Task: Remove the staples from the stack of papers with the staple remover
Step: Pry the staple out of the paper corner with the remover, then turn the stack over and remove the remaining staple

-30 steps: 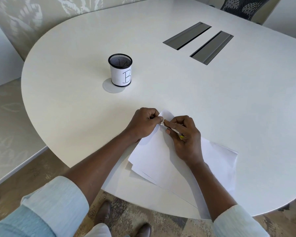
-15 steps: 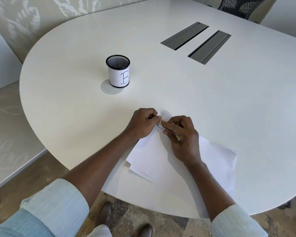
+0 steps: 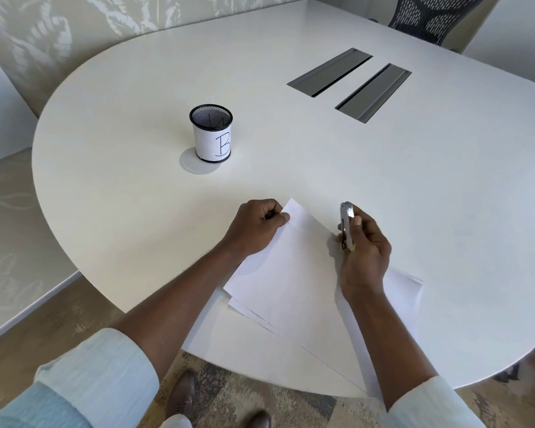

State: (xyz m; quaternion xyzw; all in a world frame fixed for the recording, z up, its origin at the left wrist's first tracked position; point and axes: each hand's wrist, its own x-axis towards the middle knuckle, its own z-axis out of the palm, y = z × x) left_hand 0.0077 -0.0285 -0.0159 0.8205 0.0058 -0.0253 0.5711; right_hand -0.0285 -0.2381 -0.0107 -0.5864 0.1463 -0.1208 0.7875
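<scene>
The stack of papers [image 3: 294, 282] lies on the counter [image 3: 136, 196], its long axis running from the near edge out to a far corner, which the left grip [image 3: 257, 227] pinches. The right grip [image 3: 365, 245] is closed around the staple remover [image 3: 346, 225], held upright to the right of that corner and apart from it. Any next bite would likely bring the tool leftward.

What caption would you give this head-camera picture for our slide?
Left hand pinches a corner of the paper stack while the right hand holds the staple remover beside it.
</scene>
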